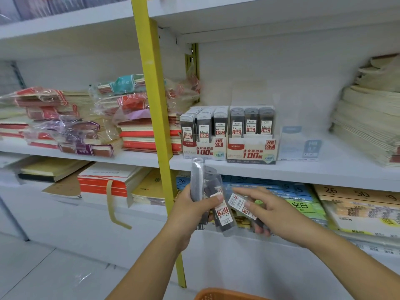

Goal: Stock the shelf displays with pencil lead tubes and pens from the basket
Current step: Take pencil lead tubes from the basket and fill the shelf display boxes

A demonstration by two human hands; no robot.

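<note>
Basket rim, orange mesh, sits nearest. Left hand clutches a loose fan of clear plastic lead tubes; right hand pinches one tube from it. Tugging may spill the fan, or misfile 0.7 leads into the red-and-white cardboard 0.5 display box beyond.
</note>
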